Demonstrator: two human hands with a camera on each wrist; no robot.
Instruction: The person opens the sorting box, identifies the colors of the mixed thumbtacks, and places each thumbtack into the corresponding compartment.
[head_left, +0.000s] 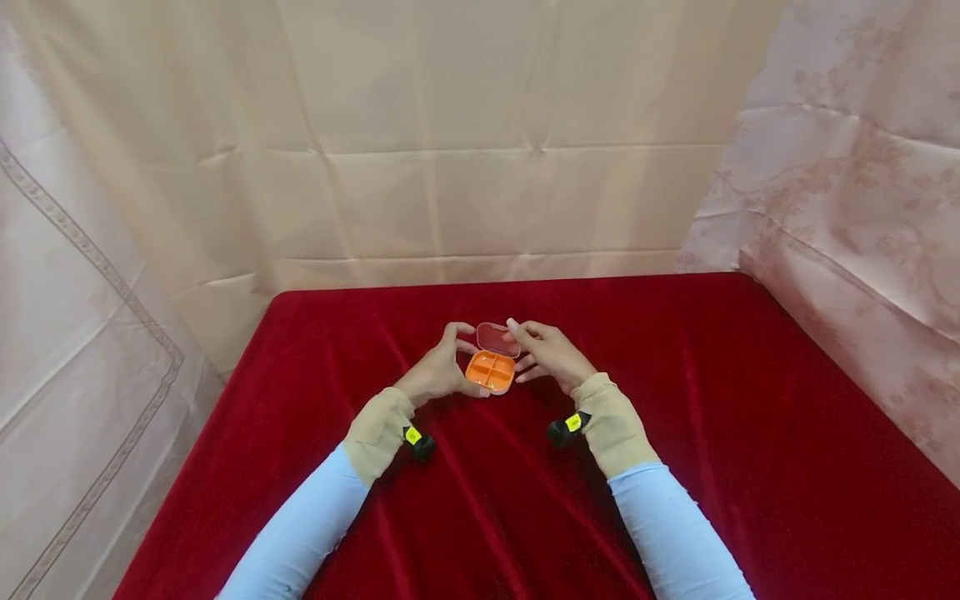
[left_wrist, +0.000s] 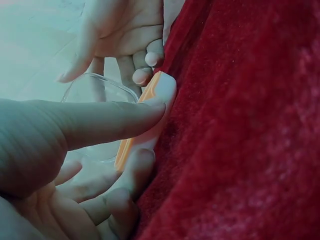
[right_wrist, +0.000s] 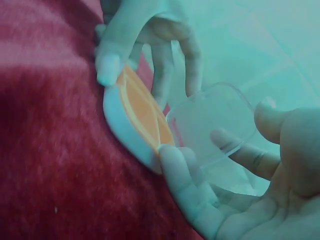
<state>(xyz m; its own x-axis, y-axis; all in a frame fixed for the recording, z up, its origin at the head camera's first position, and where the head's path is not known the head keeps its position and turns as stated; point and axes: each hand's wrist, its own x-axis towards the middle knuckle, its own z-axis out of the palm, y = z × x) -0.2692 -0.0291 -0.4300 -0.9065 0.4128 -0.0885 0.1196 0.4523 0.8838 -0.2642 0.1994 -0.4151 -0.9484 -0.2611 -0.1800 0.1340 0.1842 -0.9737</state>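
Note:
A small pill box [head_left: 491, 372] with a white outer shell and several orange compartments is held with its clear lid [head_left: 498, 339] swung up. Small bright specks show in the compartments. My left hand [head_left: 444, 367] grips the box at its side, thumb on the near edge, fingers around the far side. In the left wrist view, the left thumb [left_wrist: 135, 116] lies across the white shell [left_wrist: 167, 90]. My right hand [head_left: 551, 354] is at the lid with relaxed fingers. Its index finger [right_wrist: 230, 142] shows behind the clear plastic, the thumb beside the lid's edge, another fingertip at the box's corner.
A red velvet cloth [head_left: 750, 433] covers the table under both hands. Beige curtain [head_left: 480, 142] hangs behind the table, with pale patterned cloth [head_left: 862, 167] on the right and white cloth [head_left: 90, 333] on the left. Each wrist wears a small black camera [head_left: 558, 431].

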